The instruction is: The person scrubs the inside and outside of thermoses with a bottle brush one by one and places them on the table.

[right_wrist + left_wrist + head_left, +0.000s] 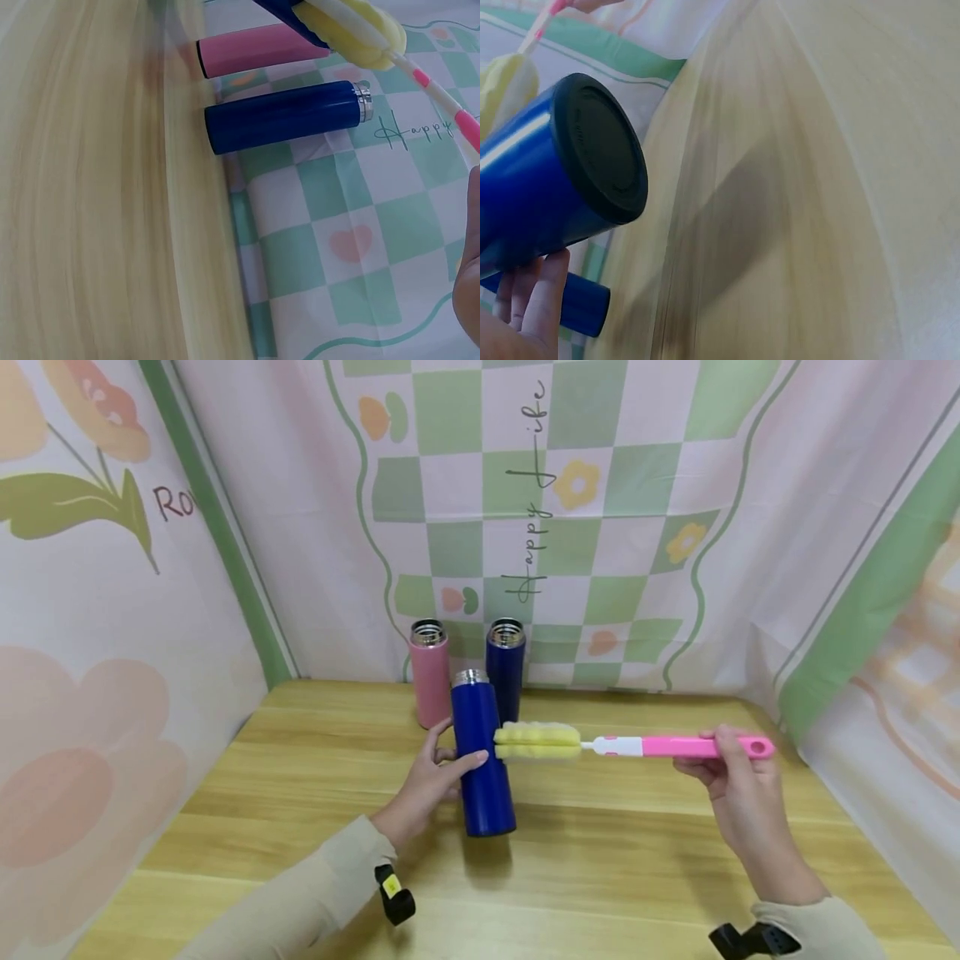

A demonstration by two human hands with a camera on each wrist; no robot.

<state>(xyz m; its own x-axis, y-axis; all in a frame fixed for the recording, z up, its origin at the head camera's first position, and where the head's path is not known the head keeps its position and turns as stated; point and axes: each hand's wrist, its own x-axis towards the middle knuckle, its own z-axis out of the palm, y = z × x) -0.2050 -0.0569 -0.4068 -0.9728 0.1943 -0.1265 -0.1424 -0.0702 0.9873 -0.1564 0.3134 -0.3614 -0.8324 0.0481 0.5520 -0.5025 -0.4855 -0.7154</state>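
My left hand (427, 781) grips a bright blue bottle (483, 793), lifted off the table and slightly tilted, its metal mouth up and without a lid. The dark base of this blue bottle (604, 146) faces the left wrist view. With my right hand (750, 802) I hold a bottle brush (678, 747) by its pink handle, level above the table. Its yellow sponge head (538, 741) points left and lies at the blue bottle's side; whether it touches cannot be told. In the right wrist view only part of the right hand (469, 277) shows.
Behind the held bottle stand a pink bottle (430, 685) and a dark navy bottle (507, 664), both upright and without lids. A wooden table (637, 843) lies under everything. Patterned cloth (637, 527) hangs along its back and sides.
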